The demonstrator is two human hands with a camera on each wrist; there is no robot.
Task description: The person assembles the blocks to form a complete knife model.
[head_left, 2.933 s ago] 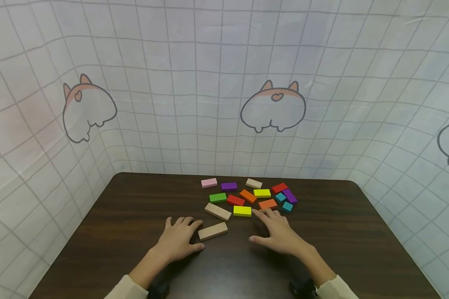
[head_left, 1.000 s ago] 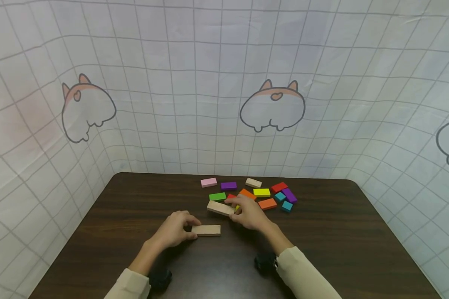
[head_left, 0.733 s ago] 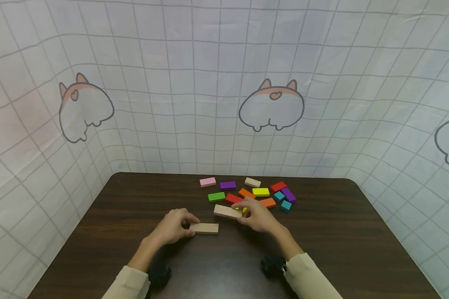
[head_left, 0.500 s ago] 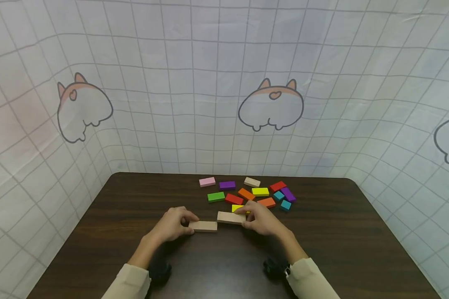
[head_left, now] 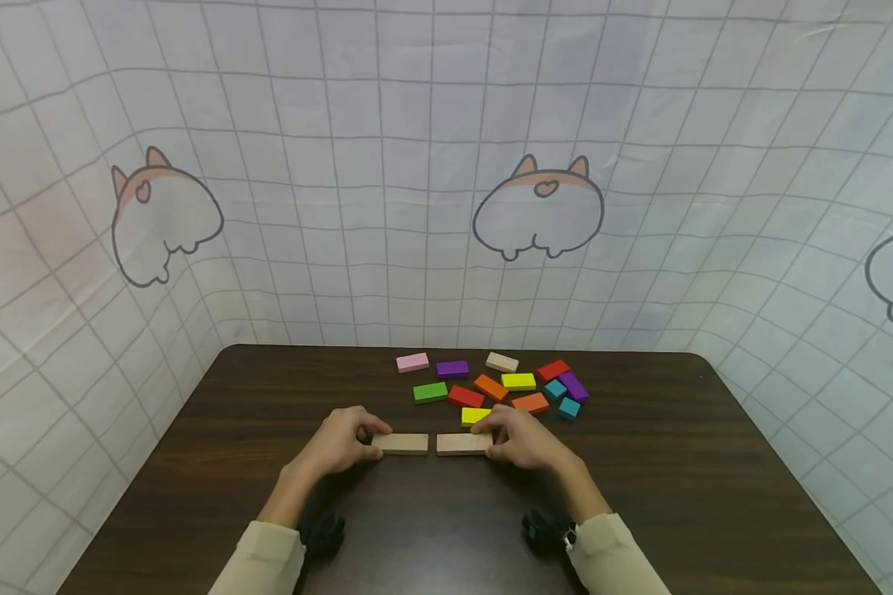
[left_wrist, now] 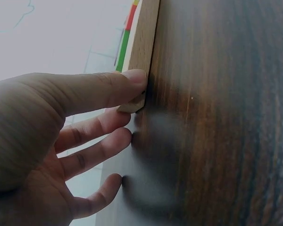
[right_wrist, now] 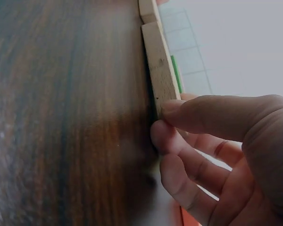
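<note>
Two long plain wooden blocks lie end to end across the table, a narrow gap between them in the head view. My left hand (head_left: 340,444) pinches the outer end of the left wooden block (head_left: 405,445) between thumb and fingers. At the other side, my right hand (head_left: 524,438) pinches the outer end of the right wooden block (head_left: 461,445). The left wrist view has the thumb (left_wrist: 104,87) pressed on the block's near side, the other fingers spread at the table. In the right wrist view the thumb (right_wrist: 198,110) lies against the block's side.
Behind the hands lie coloured blocks: a near yellow block (head_left: 475,417), a green block (head_left: 430,392), a red block (head_left: 465,397), an orange block (head_left: 530,403) and several more. A short plain block (head_left: 502,362) is at the back. The dark table (head_left: 432,529) meets a checked curtain (head_left: 357,248).
Both hands, spread open earlier, have taken hold of the wooden blocks. The right block has come nearer and straightened; the left one has turned level and moved slightly away, so they now line up.
</note>
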